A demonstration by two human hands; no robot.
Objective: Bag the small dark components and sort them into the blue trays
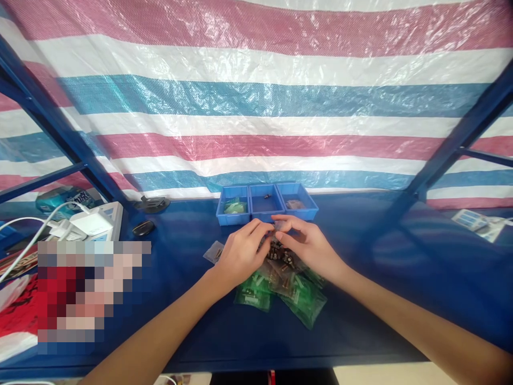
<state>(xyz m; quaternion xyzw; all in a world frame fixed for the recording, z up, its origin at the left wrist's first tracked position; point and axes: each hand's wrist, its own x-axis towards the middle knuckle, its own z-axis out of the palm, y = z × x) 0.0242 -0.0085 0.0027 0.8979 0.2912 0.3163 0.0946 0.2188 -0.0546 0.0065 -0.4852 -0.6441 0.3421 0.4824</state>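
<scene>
Both hands meet above a pile of small plastic bags in the middle of the blue table. My left hand point(246, 248) has its fingers pinched together at a small clear bag point(278, 226). On the other side of that bag, my right hand point(306, 240) holds it between thumb and forefinger. Below them lie green bags point(304, 302) and clear bags with small brass-coloured and dark parts point(280, 270). One clear bag point(214, 251) lies left of my left hand, apart from the pile. What the held bag contains is too small to tell.
Behind the hands stand three joined blue bins: the left point(233, 219) holds green bags, the middle point(266, 218) a small dark part, the right point(306, 214) pale bags. A black mouse point(143, 228), power strip point(116, 222) and cables are at left. White packets point(475, 220) lie far right.
</scene>
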